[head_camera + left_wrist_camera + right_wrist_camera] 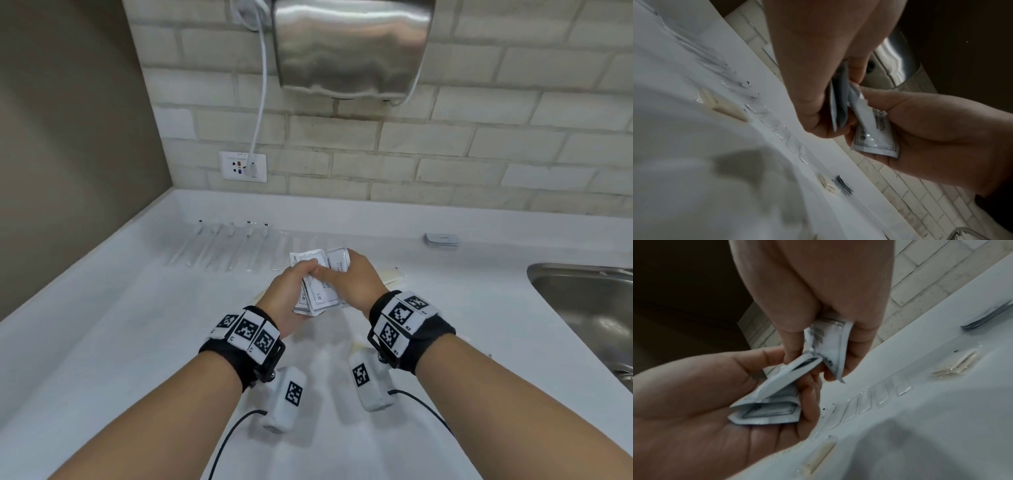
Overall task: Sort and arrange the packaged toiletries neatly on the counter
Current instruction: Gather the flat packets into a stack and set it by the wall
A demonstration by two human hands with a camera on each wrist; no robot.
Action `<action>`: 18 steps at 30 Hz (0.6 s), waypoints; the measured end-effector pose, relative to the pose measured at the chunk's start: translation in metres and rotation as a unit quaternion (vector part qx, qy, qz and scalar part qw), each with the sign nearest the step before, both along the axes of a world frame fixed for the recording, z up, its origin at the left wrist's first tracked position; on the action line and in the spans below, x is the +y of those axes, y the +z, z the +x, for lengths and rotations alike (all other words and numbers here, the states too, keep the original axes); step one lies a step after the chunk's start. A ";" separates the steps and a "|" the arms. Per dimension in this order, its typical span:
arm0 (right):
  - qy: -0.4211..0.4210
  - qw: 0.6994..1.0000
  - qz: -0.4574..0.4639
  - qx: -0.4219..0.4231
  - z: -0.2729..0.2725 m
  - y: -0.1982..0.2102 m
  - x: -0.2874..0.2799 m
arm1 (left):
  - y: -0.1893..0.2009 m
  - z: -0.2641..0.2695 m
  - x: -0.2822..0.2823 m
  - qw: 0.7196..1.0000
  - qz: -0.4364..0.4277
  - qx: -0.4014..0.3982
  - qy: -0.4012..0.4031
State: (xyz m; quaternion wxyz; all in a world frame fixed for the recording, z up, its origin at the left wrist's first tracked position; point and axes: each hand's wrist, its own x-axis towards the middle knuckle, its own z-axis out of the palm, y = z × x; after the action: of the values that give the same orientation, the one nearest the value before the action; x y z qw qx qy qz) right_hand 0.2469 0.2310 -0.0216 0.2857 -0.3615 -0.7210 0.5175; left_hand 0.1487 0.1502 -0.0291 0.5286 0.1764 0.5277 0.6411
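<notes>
Several white sachets sit bunched between our fingers, left hand and right hand both curled around them. Beyond our fingertips, wrapped toothbrushes already line the tabletop; these sachets remain unsorted.

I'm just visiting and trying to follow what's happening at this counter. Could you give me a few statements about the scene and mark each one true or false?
1. Both hands hold white sachets above the counter. True: the left hand and right hand each have a grip on some.
2. A row of clear-wrapped toothbrushes lies at the back left of the counter. True.
3. The steel sink is on the left. False: it is on the right.
4. A wall-mounted steel hand dryer is plugged into the socket. True.
5. The small grey stack of packets is in the sink. False: it rests on the counter, near the wall.
</notes>
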 end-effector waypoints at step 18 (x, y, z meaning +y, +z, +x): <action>0.077 0.991 -0.100 0.054 -0.028 0.006 0.045 | -0.012 -0.043 0.032 0.998 -0.026 0.058 0.011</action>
State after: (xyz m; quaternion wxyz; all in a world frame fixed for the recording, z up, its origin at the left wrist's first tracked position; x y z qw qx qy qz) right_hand 0.2192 0.2763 -0.0153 0.2457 -0.3037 -0.6747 0.6263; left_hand 0.1055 0.1823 -0.0413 0.4945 0.1938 0.5757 0.6217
